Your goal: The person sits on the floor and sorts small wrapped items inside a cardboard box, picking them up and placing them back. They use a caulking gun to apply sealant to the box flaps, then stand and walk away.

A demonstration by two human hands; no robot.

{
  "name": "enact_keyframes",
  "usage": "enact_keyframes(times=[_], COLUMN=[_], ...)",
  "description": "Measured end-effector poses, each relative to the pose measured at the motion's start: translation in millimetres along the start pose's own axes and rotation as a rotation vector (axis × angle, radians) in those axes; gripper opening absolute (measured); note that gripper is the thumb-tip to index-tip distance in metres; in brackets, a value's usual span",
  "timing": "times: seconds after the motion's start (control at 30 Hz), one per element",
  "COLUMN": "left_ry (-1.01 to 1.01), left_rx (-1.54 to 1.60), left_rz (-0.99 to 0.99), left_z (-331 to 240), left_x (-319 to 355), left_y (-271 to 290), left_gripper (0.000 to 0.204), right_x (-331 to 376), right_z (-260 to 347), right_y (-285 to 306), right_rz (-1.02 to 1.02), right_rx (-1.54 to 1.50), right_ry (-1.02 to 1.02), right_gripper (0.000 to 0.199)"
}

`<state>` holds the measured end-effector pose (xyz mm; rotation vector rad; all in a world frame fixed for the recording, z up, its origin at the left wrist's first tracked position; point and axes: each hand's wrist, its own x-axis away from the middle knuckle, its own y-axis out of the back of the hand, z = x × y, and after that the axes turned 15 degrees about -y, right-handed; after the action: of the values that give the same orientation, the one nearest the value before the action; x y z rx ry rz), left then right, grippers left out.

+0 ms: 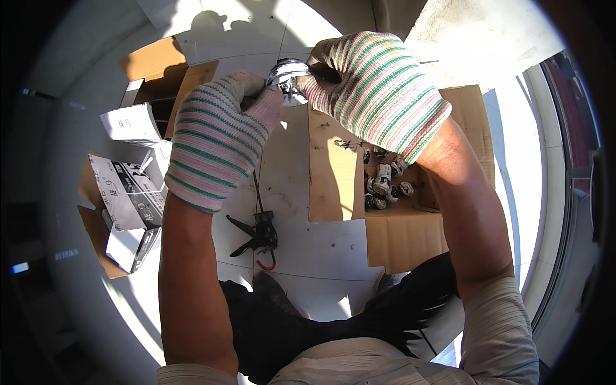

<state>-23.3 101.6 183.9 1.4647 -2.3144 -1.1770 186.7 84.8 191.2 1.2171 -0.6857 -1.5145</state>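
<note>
Both my hands wear knitted gloves striped in pink, white and green. My left hand pinches the left side of a small crumpled silvery-white wrapper with dark smears, thumb and fingers closed on it. From the other side my right hand grips the same wrapper, its fingers curled in. The wrapper is held up in front of me, above the tiled floor. Whether anything is inside it, I cannot tell. Nearer to me, below my left hand, a black caulking gun with a red hook lies on the floor.
To the right, an open cardboard box contains several crumpled silvery wrappers, partly behind my right arm. At left stand an open carton and another with white-and-black packaging. Dark specks dot the floor tiles. My legs are close below.
</note>
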Motion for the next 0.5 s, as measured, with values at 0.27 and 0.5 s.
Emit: enact_keyframes(times=[0.27, 0.5], left_ry=[-0.020, -0.022], left_rx=[0.024, -0.069], left_rz=[0.010, 0.019], left_z=[4, 16], left_x=[-1, 7], left_y=[-5, 1], left_gripper=[0.033, 0.033], right_x=[5, 4], right_z=[-3, 2], right_y=[13, 0], right_rz=[0.009, 0.038], right_rx=[0.017, 0.030], right_ry=[0.043, 0.062], right_gripper=[0.031, 0.035])
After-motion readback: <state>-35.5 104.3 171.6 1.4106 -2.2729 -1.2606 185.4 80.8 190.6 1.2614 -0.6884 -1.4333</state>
